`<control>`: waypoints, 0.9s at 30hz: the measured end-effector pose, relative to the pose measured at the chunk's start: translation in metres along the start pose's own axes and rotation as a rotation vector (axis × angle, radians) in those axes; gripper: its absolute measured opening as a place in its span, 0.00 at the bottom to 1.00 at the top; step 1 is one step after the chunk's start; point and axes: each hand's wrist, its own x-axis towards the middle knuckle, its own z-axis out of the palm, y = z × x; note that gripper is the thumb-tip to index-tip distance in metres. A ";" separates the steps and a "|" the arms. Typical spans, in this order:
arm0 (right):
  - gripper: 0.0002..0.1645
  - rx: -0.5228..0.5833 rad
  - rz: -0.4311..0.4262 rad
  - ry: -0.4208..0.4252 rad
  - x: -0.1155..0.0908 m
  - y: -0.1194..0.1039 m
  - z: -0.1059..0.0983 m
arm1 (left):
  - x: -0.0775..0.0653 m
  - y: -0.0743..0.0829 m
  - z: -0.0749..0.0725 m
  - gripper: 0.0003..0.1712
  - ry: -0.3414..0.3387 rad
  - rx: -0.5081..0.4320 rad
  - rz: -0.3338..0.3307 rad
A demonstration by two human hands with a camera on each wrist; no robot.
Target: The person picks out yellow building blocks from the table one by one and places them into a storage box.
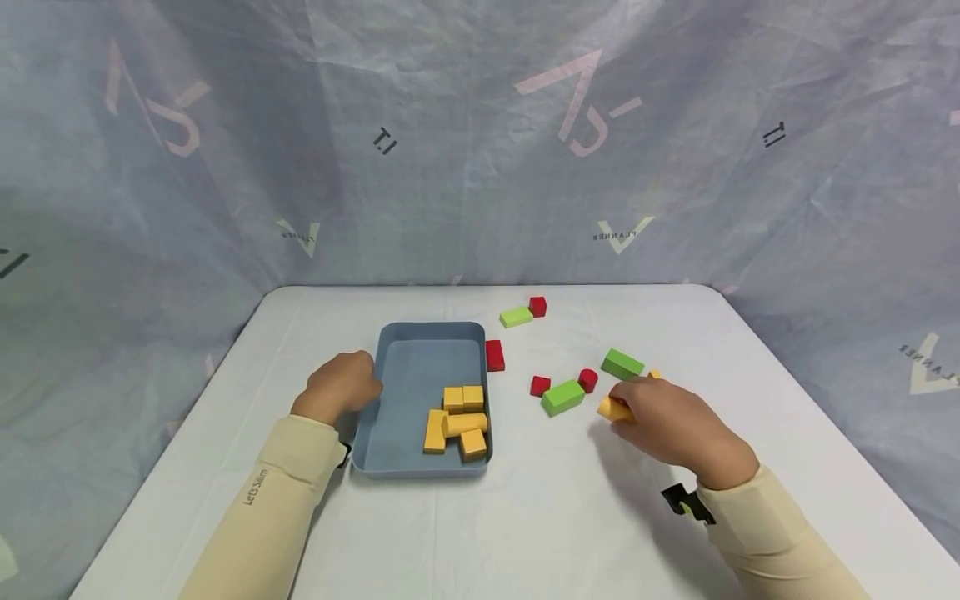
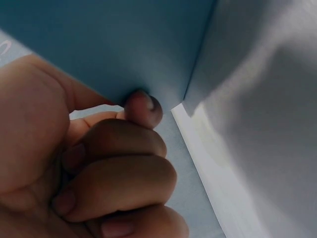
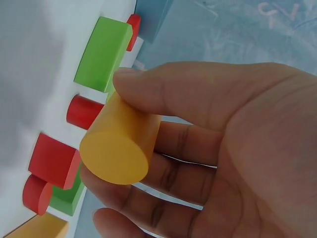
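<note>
The right hand (image 1: 671,425) grasps a yellow cylinder (image 3: 115,153) above the table (image 1: 540,517), well right of the tray (image 1: 420,362); the left hand (image 1: 339,389) pinches the tray's left rim; yellow blocks (image 1: 435,431) lie inside the tray; 2 green blocks (image 1: 562,397) and a red cylinder (image 1: 588,380) lie near the right hand.

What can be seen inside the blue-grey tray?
Inside the tray are four yellow blocks and one yellow cylinder, lying in its near right part. What lies directly beneath them, if anything, is covered and cannot be seen.
</note>
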 end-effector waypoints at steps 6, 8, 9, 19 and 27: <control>0.11 0.000 -0.007 0.012 0.004 -0.006 -0.003 | -0.002 0.001 -0.001 0.06 0.001 -0.004 0.000; 0.11 0.000 -0.001 0.004 0.005 -0.009 -0.004 | -0.002 0.001 -0.001 0.06 0.000 -0.010 0.002; 0.11 0.003 0.000 -0.002 0.005 -0.009 -0.005 | -0.002 0.001 -0.002 0.06 0.001 -0.011 0.004; 0.12 -0.018 -0.007 0.004 0.009 -0.014 -0.008 | -0.003 0.001 -0.001 0.06 0.012 -0.017 0.003; 0.12 -0.009 0.006 0.004 0.012 -0.019 -0.015 | -0.003 0.001 -0.001 0.07 0.015 -0.010 0.016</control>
